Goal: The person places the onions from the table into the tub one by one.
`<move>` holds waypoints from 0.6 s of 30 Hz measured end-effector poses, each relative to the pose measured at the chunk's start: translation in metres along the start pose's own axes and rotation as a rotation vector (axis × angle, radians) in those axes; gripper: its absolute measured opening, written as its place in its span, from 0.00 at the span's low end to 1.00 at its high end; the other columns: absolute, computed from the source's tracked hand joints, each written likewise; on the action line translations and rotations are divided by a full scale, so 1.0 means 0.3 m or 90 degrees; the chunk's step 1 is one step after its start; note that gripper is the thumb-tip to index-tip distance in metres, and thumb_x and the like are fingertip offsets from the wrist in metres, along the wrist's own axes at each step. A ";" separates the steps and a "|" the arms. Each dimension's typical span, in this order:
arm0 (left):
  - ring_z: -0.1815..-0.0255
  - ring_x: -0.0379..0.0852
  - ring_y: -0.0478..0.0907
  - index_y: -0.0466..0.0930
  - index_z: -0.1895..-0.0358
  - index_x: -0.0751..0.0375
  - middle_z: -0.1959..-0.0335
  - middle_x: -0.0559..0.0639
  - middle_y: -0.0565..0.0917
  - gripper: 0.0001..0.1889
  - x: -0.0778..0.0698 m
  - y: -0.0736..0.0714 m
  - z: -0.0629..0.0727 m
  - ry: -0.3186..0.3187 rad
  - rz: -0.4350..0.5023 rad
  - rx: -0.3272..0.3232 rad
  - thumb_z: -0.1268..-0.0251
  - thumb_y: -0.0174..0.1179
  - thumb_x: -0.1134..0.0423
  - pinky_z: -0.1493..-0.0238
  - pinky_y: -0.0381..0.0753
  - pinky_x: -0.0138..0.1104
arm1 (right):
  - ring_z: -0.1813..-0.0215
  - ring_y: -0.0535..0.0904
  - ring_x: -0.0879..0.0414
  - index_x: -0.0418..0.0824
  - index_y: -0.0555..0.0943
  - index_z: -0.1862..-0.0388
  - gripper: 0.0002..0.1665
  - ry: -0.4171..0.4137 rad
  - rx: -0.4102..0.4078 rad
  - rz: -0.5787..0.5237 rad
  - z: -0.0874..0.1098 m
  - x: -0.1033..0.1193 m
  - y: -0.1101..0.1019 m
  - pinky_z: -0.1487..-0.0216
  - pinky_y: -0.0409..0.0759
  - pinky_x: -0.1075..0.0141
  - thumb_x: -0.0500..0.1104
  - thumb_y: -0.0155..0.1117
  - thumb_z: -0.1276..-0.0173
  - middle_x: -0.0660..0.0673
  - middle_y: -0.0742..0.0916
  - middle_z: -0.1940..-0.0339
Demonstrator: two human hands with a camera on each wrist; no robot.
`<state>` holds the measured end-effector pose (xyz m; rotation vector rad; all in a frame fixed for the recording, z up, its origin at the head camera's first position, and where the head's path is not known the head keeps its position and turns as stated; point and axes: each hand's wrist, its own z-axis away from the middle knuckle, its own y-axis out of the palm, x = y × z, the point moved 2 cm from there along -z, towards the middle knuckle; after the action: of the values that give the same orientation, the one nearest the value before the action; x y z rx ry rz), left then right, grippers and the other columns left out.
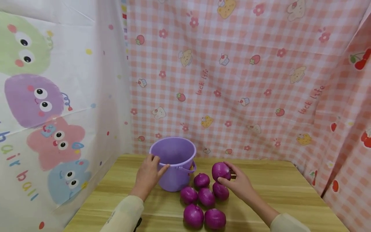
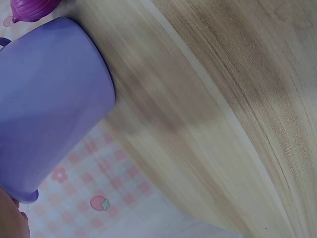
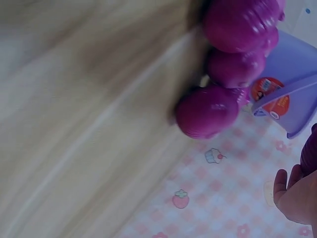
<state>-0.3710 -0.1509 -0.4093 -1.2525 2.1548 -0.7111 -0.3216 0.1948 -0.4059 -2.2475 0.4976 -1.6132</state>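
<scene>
A purple bucket [image 1: 174, 178] stands upright on the table, its mouth facing up. My left hand [image 1: 146, 178] holds its near-left rim, fingertips over the edge and thumb along the outside; only a bit of that hand [image 2: 11, 220] shows in the left wrist view. To the right of the bucket, my right hand [image 1: 239, 182] grips a red onion [image 1: 221, 171] between thumb and fingers, raised above the others. Several more red onions lie below and left of it, among them one by the bucket [image 1: 201, 180] and one at the front [image 1: 215, 218].
The wood-grain table [image 1: 269, 183] extends to the right of the onions. A pink checked cloth [image 1: 232, 80] hangs behind it, and a white cartoon-print cloth [image 1: 104, 96] on the left. The bucket's handle [image 1: 193, 168] hangs toward the onions, near a red-orange sticker [image 3: 270, 96].
</scene>
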 end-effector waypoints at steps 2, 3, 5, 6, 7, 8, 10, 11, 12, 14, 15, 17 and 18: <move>0.64 0.53 0.74 0.74 0.66 0.62 0.64 0.56 0.72 0.22 0.001 0.000 -0.001 0.009 -0.009 -0.004 0.39 0.69 0.45 0.62 0.80 0.44 | 0.47 0.78 0.45 0.40 0.69 0.28 0.42 -0.006 -0.005 0.001 -0.019 0.016 0.009 0.52 0.81 0.57 0.48 0.74 0.39 0.38 0.81 0.45; 0.64 0.54 0.74 0.74 0.67 0.62 0.65 0.56 0.72 0.22 0.002 -0.001 -0.001 0.014 -0.013 -0.004 0.39 0.69 0.45 0.62 0.80 0.45 | 0.47 0.78 0.45 0.40 0.69 0.28 0.42 -0.011 -0.007 0.000 -0.028 0.024 0.012 0.51 0.81 0.57 0.48 0.74 0.38 0.38 0.81 0.45; 0.63 0.54 0.73 0.74 0.67 0.61 0.65 0.56 0.72 0.22 0.005 -0.002 -0.004 0.022 -0.021 -0.002 0.39 0.69 0.44 0.61 0.79 0.45 | 0.47 0.78 0.46 0.40 0.69 0.28 0.42 -0.019 -0.014 -0.002 -0.047 0.038 0.021 0.50 0.80 0.57 0.48 0.74 0.38 0.38 0.82 0.46; 0.62 0.55 0.73 0.74 0.67 0.61 0.65 0.56 0.73 0.22 0.006 -0.003 -0.006 0.027 -0.026 0.000 0.39 0.69 0.44 0.60 0.79 0.45 | 0.48 0.79 0.46 0.41 0.69 0.28 0.42 -0.021 -0.017 -0.006 -0.056 0.044 0.024 0.51 0.80 0.57 0.48 0.74 0.38 0.38 0.82 0.46; 0.62 0.55 0.73 0.74 0.67 0.61 0.65 0.57 0.73 0.22 0.007 -0.005 -0.008 0.030 -0.028 0.002 0.40 0.69 0.44 0.60 0.79 0.46 | 0.48 0.79 0.46 0.40 0.69 0.28 0.42 -0.024 -0.017 -0.011 -0.064 0.050 0.027 0.50 0.80 0.56 0.48 0.74 0.38 0.38 0.82 0.45; 0.62 0.55 0.73 0.74 0.67 0.61 0.65 0.57 0.73 0.22 0.007 -0.007 -0.010 0.034 -0.032 0.005 0.40 0.68 0.44 0.60 0.80 0.46 | 0.48 0.78 0.46 0.40 0.68 0.28 0.42 -0.025 -0.017 -0.017 -0.072 0.057 0.030 0.50 0.80 0.56 0.48 0.74 0.38 0.37 0.81 0.45; 0.61 0.56 0.73 0.75 0.66 0.60 0.64 0.57 0.74 0.22 0.009 -0.013 -0.013 0.038 -0.038 0.009 0.39 0.68 0.43 0.59 0.80 0.46 | 0.48 0.78 0.46 0.40 0.68 0.28 0.42 -0.024 -0.016 -0.022 -0.089 0.067 0.039 0.50 0.80 0.56 0.49 0.73 0.38 0.37 0.81 0.44; 0.61 0.56 0.73 0.75 0.66 0.60 0.64 0.58 0.74 0.22 0.011 -0.015 -0.012 0.039 -0.041 0.011 0.39 0.68 0.43 0.58 0.80 0.46 | 0.48 0.79 0.46 0.41 0.68 0.28 0.42 -0.023 -0.015 -0.026 -0.097 0.073 0.044 0.50 0.81 0.55 0.49 0.73 0.38 0.37 0.81 0.44; 0.61 0.56 0.73 0.75 0.66 0.60 0.64 0.58 0.74 0.23 0.012 -0.017 -0.012 0.041 -0.044 0.011 0.40 0.68 0.43 0.59 0.80 0.46 | 0.48 0.78 0.45 0.41 0.68 0.28 0.42 -0.022 -0.015 -0.027 -0.104 0.079 0.049 0.51 0.81 0.55 0.50 0.73 0.38 0.37 0.81 0.44; 0.61 0.56 0.74 0.75 0.66 0.60 0.64 0.58 0.74 0.23 0.016 -0.015 -0.011 0.045 -0.047 0.011 0.40 0.68 0.43 0.58 0.80 0.46 | 0.48 0.79 0.45 0.42 0.68 0.28 0.43 -0.021 -0.020 -0.024 -0.121 0.088 0.060 0.52 0.81 0.56 0.50 0.74 0.38 0.37 0.80 0.43; 0.61 0.55 0.74 0.74 0.66 0.60 0.64 0.58 0.74 0.23 0.017 -0.014 -0.011 0.045 -0.046 0.010 0.40 0.68 0.43 0.58 0.80 0.46 | 0.48 0.79 0.44 0.42 0.68 0.28 0.43 -0.020 -0.023 -0.023 -0.129 0.091 0.065 0.53 0.82 0.56 0.50 0.74 0.39 0.37 0.80 0.43; 0.62 0.55 0.73 0.74 0.67 0.60 0.65 0.57 0.74 0.23 0.017 -0.009 -0.010 0.045 -0.042 0.010 0.40 0.68 0.43 0.59 0.79 0.46 | 0.49 0.79 0.44 0.42 0.69 0.28 0.43 -0.019 -0.033 -0.023 -0.144 0.098 0.075 0.54 0.82 0.57 0.50 0.74 0.39 0.37 0.80 0.43; 0.63 0.55 0.73 0.74 0.67 0.60 0.65 0.57 0.73 0.23 0.016 -0.006 -0.009 0.044 -0.040 0.010 0.40 0.68 0.43 0.59 0.79 0.46 | 0.49 0.79 0.44 0.42 0.69 0.28 0.43 -0.020 -0.037 -0.023 -0.152 0.100 0.080 0.54 0.83 0.57 0.49 0.74 0.39 0.37 0.79 0.42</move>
<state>-0.3738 -0.1554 -0.4070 -1.3101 2.1691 -0.8071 -0.3580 0.1568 -0.3779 -2.3337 0.5047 -1.5990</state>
